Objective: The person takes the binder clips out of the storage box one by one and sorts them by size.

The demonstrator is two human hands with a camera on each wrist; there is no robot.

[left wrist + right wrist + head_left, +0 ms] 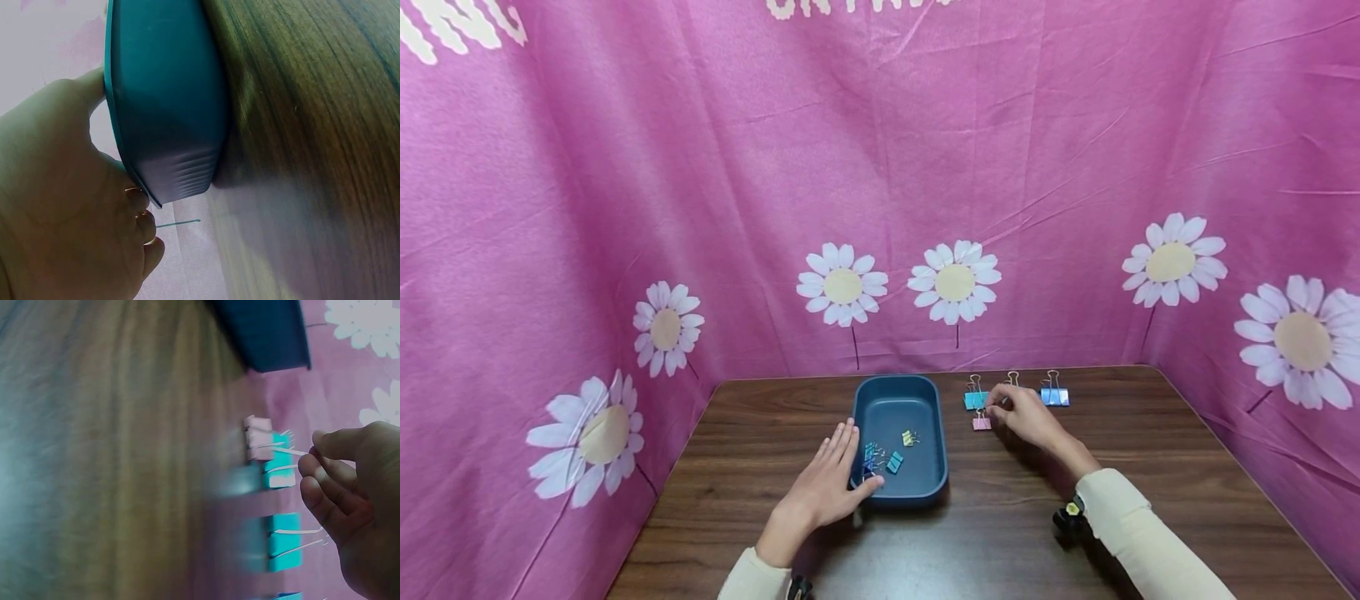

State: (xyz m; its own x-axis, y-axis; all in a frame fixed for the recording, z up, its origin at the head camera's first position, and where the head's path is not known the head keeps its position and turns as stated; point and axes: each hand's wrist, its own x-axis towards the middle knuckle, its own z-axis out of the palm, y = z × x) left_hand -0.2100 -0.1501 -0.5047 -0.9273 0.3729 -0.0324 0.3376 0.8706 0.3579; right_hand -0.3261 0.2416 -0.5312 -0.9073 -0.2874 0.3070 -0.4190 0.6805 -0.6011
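My left hand (823, 487) rests on the left side of a dark blue tray (917, 408), fingers straight along the rim and thumb over the near corner. Inside the tray lie small binder clips: a yellow clip (910, 438), a teal clip (895, 462) and a teal-and-blue cluster (871, 457). To the right of the tray, my right hand (1026, 417) pinches the wire handle of a small pink binder clip (981, 423), which stands in front of a larger teal clip (974, 400). Another teal clip (284, 542) is mostly hidden behind the hand in the head view.
A larger blue binder clip (1055, 397) stands at the right end of the back row, handles upward. The brown wooden table (1000, 533) reaches back to a pink curtain (880, 167) printed with daisies.
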